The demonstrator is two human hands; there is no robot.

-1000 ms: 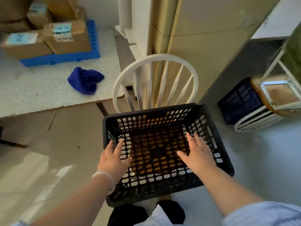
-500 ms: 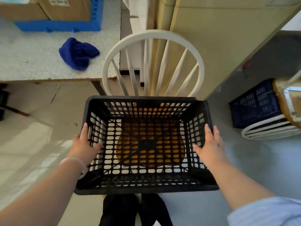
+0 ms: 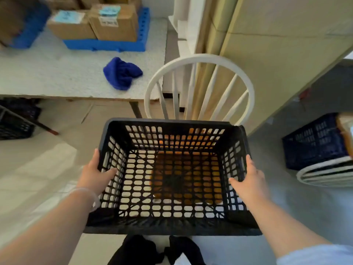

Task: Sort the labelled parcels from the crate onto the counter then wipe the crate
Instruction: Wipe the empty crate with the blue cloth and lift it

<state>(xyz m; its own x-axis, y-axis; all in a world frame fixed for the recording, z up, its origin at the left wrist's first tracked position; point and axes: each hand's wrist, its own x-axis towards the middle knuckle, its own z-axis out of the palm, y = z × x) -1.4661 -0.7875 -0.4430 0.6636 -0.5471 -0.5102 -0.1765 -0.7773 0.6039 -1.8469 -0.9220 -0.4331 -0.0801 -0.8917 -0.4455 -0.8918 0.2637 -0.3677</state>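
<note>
An empty black plastic crate (image 3: 172, 124) with lattice walls is in front of me, over a chair seat seen through its bottom. My left hand (image 3: 95, 174) grips the crate's left wall, thumb inside and fingers outside. My right hand (image 3: 249, 180) grips the right wall the same way. Labelled cardboard parcels (image 3: 114, 22) stand on the speckled counter (image 3: 47, 73) at the upper left. A crumpled blue cloth (image 3: 121, 74) lies on the counter near its front edge.
A white spindle-back chair (image 3: 200, 60) stands right behind the crate. A blue tray (image 3: 142, 41) holds the parcels. A dark blue crate (image 3: 313, 142) sits on the floor at right, another dark crate (image 3: 15, 119) under the counter at left. A beige cabinet (image 3: 277, 44) rises behind.
Both hands went from lying flat inside the crate to its side walls, and now grip them. The crate sits squarer and nearer to me; the view has shifted toward the counter.
</note>
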